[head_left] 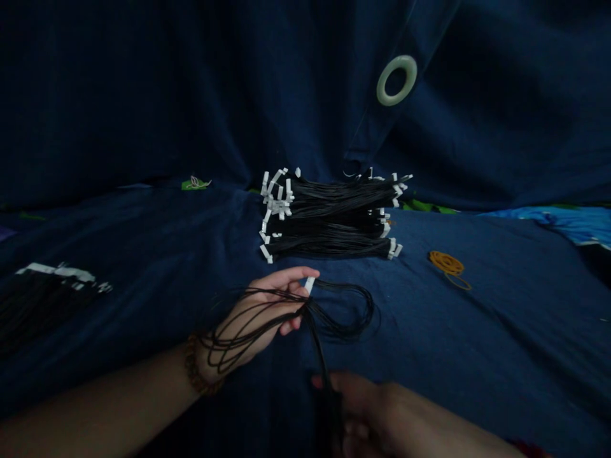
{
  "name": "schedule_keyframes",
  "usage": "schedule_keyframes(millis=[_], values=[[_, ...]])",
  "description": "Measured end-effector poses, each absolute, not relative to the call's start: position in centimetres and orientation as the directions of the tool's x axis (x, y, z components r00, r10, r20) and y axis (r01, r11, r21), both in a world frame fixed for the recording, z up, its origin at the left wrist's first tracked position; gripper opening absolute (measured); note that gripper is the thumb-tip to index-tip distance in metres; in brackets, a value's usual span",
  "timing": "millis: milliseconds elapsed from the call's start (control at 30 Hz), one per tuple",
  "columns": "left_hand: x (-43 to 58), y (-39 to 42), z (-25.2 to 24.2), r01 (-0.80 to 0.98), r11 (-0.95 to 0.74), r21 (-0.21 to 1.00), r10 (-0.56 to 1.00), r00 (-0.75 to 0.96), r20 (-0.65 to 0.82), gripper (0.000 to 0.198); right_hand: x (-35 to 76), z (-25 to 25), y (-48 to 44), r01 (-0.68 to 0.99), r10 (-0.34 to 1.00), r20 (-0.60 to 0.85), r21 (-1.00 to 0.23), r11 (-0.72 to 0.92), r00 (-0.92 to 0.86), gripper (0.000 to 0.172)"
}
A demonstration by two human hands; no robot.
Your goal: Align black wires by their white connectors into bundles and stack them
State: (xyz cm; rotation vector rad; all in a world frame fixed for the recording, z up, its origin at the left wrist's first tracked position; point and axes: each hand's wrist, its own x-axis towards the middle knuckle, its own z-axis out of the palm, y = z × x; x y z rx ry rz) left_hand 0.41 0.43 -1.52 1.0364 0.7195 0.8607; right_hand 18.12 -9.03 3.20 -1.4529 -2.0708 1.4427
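Observation:
My left hand (pixel 260 312) is closed on a loose bunch of thin black wires (pixel 334 312) with a small white connector (pixel 310 284) at its fingertips. The wires loop out to the right and back over my wrist. Low in the view, my right hand (pixel 367 407) pinches the same strands where they run down towards me. Just beyond my left hand lies a neat stack of black wire bundles with white connectors (pixel 331 216) at both ends.
Everything rests on a dark blue cloth (pixel 501 331) that also rises behind. Orange rubber bands (pixel 447 264) lie right of the stack. Another pile of black wires with white connectors (pixel 52 286) sits at far left. A pale ring grommet (pixel 396 79) hangs above.

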Motion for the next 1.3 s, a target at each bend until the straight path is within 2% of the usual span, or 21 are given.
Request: schedule_keyframes(millis=[67, 133, 233, 400, 567, 767, 933, 1000, 1067, 1167, 1233, 1300], values=[[0.4, 0.6, -1.6, -0.247, 0.274, 0.93, 0.829, 0.551, -0.098, 0.04, 18.3, 3.1, -8.3, 0.624, 0.872, -0.245, -0.777, 0.085, -0.424, 0.015], [0.6, 0.5, -1.5, -0.225, 0.281, 0.933, 0.804, 0.585, -0.101, 0.044, 18.3, 2.8, -7.4, 0.615, 0.909, -0.163, -0.78, 0.119, -0.384, 0.025], [0.9, 0.2, -1.2, -0.177, 0.258, 0.95, 0.823, 0.555, -0.121, 0.038, 18.0, 2.1, -6.2, 0.566, 0.928, -0.096, -0.813, 0.136, -0.361, 0.033], [1.2, -0.1, -0.7, -0.138, 0.234, 0.962, 0.84, 0.527, -0.129, 0.038, 17.7, 2.1, -5.4, 0.529, 0.933, -0.033, -0.831, 0.174, -0.359, 0.022], [1.2, 0.0, -0.7, -0.145, 0.253, 0.957, 0.831, 0.538, -0.138, 0.039, 17.6, 2.6, -5.5, 0.58, 0.925, 0.092, -0.754, 0.307, -0.369, 0.016], [0.8, 0.2, -0.9, -0.248, 0.33, 0.911, 0.794, 0.595, -0.126, 0.044, 17.7, 2.9, -5.9, 0.663, 0.926, 0.113, -0.667, 0.34, -0.361, 0.021], [0.8, 0.4, -1.0, -0.268, 0.338, 0.902, 0.78, 0.616, -0.109, 0.039, 17.8, 3.0, -5.9, 0.706, 0.931, 0.129, -0.62, 0.344, -0.34, 0.017], [0.8, 0.4, -1.1, -0.284, 0.344, 0.895, 0.775, 0.624, -0.1, 0.038, 17.7, 3.1, -5.8, 0.701, 0.941, 0.106, -0.641, 0.313, -0.323, 0.015], [0.9, 0.3, -1.1, -0.289, 0.352, 0.89, 0.776, 0.621, -0.105, 0.036, 17.9, 3.3, -5.7, 0.64, 0.952, 0.016, -0.737, 0.219, -0.306, 0.011], [1.0, 0.3, -1.0, -0.274, 0.355, 0.894, 0.795, 0.591, -0.135, 0.034, 18.9, 4.2, -5.1, 0.363, 0.913, -0.235, -0.926, -0.105, -0.335, 0.015], [1.0, 0.2, -1.0, -0.265, 0.361, 0.894, 0.802, 0.578, -0.152, 0.033, 20.1, 5.0, -4.6, 0.131, 0.847, -0.342, -0.939, -0.317, -0.408, 0.013], [1.0, 0.1, -0.9, -0.26, 0.365, 0.894, 0.806, 0.569, -0.164, 0.033, 21.4, 5.7, -4.2, -0.014, 0.825, -0.33, -0.926, -0.378, -0.458, 0.012]])
